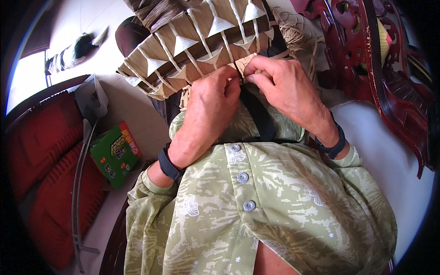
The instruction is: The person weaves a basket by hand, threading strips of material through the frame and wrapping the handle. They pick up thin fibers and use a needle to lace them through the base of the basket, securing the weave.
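A tan piece of work [201, 43], made of dried leaf or fibre strips, lies across my lap at the top of the head view. White twisted cords and pale triangular folds run across it in rows. My left hand [213, 94] is closed at its near edge, fingertips curled under and mostly hidden. Just to the right, my right hand [277, 82] pinches with thumb and forefinger at the same edge. Between the hands a thin dark strand shows. What each hand grips is too small or covered. A black strap [259, 117] runs down from there over my lap.
Loose tan fibre strands [295, 36] lie in a heap beyond my right hand. Carved dark-red wooden furniture [362, 50] stands at the right. At the left are a red seat [55, 151], a green box [117, 153] and a bundle of black and white fibre [75, 55] on the floor.
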The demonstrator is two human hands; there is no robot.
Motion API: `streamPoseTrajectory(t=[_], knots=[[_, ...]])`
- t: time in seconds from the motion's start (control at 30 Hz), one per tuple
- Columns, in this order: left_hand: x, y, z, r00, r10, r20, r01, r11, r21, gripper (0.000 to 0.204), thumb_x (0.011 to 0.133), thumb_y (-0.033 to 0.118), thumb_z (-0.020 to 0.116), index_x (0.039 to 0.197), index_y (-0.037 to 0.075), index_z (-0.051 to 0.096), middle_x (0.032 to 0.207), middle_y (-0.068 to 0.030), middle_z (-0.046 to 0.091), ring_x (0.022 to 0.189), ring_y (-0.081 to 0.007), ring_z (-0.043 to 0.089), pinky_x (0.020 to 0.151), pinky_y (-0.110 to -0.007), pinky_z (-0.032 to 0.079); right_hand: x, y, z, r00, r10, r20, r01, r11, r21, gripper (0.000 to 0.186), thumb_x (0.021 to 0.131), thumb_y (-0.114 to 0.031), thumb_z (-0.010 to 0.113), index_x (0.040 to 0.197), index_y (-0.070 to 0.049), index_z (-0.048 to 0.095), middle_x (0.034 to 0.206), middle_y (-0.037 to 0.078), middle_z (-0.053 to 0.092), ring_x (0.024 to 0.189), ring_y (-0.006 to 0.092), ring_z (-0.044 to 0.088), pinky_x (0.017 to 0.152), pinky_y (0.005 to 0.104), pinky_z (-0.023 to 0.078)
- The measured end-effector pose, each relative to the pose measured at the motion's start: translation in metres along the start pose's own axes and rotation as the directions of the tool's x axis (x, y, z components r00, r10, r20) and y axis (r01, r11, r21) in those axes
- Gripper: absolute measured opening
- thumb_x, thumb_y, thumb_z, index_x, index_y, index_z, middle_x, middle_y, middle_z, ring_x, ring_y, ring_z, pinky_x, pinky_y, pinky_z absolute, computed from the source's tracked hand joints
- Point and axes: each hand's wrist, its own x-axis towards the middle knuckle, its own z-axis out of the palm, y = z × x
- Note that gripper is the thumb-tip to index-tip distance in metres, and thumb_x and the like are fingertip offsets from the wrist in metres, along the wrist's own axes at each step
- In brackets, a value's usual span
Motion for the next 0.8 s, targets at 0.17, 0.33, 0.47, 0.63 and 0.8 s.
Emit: streamPoseTrajectory(t=[0.17,0.33,0.47,0.63,0.8], knots=[[-0.001,0.002,-0.001,0.995,-0.086,0.05,0.089,0.994,-0.057,0.015,0.097,0.009,0.06,0.106,-0.001,0.066,0.069,-0.0099,0.069,0.061,-0.0157,0.067,0.06,-0.03,0.052,-0.003,-0.004,0.001,0.998,0.057,-0.001,-0.057,0.997,-0.043,0.011,0.092,-0.015,0.062,0.095,-0.005,0.066,0.082,0.018,0.07,0.079,0.0397,0.068,0.069,0.0482,0.053],[-0.002,0.001,0.006,0.991,0.09,-0.102,-0.073,0.984,0.161,0.011,0.091,0.011,0.064,0.098,0.004,0.063,0.074,-0.019,0.069,0.069,-0.0383,0.069,0.064,-0.046,0.055,-0.009,-0.005,0.008,0.996,0.049,-0.078,-0.057,0.993,-0.104,0.009,0.092,-0.013,0.062,0.097,-0.006,0.063,0.081,0.017,0.07,0.078,0.0388,0.068,0.066,0.0469,0.053],[-0.005,-0.001,0.002,0.992,0.112,-0.05,-0.097,0.967,0.236,0.012,0.093,0.011,0.064,0.103,0.004,0.064,0.075,-0.0164,0.069,0.069,-0.0337,0.07,0.064,-0.041,0.055,-0.015,0.0,0.007,0.983,-0.053,-0.173,0.033,0.993,-0.115,0.006,0.092,-0.01,0.063,0.095,-0.005,0.061,0.083,0.017,0.069,0.077,0.0383,0.068,0.065,0.046,0.053],[-0.004,0.002,0.001,0.98,0.185,-0.074,-0.156,0.943,0.294,0.012,0.091,0.012,0.065,0.101,0.005,0.062,0.073,-0.0158,0.068,0.067,-0.0345,0.069,0.062,-0.042,0.054,-0.018,0.002,0.012,0.973,-0.085,-0.216,0.057,0.989,-0.134,0.005,0.092,-0.008,0.063,0.095,-0.005,0.061,0.084,0.015,0.069,0.077,0.037,0.068,0.065,0.0449,0.053],[-0.01,0.008,-0.004,0.994,0.105,-0.042,-0.076,0.897,0.436,0.01,0.09,0.01,0.066,0.097,0.006,0.06,0.074,-0.0152,0.068,0.07,-0.0349,0.07,0.061,-0.043,0.054,-0.019,0.001,0.013,0.962,-0.149,-0.229,0.097,0.97,-0.223,0.006,0.089,-0.006,0.064,0.095,-0.006,0.061,0.084,0.014,0.068,0.077,0.0347,0.069,0.064,0.0435,0.054]])
